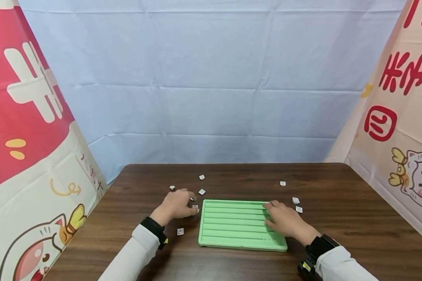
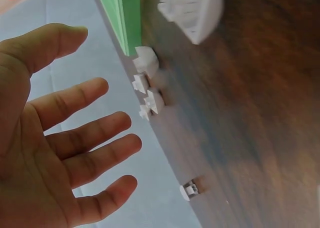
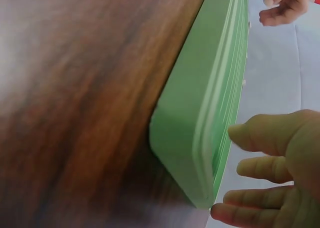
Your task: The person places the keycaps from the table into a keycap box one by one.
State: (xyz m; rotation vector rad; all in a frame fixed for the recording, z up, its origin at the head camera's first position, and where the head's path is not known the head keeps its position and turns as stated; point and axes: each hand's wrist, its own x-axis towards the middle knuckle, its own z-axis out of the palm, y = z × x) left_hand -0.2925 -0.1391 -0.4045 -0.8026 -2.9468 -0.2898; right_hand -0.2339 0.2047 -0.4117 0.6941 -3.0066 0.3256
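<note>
A light green ridged board (image 1: 235,225) with a raised rim lies on the brown table. My left hand (image 1: 176,204) is just left of it, above some small white keycap-like pieces, its fingers spread and nothing held in the left wrist view. One such piece (image 1: 195,207) shows by the thumb, partly covered by the hand. In the left wrist view, a nearer white piece (image 2: 192,10) shows a hollow, ribbed underside. My right hand (image 1: 286,220) is over the board's right side, fingers loosely extended and holding nothing. Its fingertips overlap the board's top right corner in the head view.
More white pieces lie left of the board, one nearer me (image 1: 180,232) and others farther back (image 1: 202,191). To the right are a few more pieces (image 1: 295,200). A pale blue cloth (image 1: 211,97) hangs behind the table (image 1: 337,234), with printed cloths at both sides.
</note>
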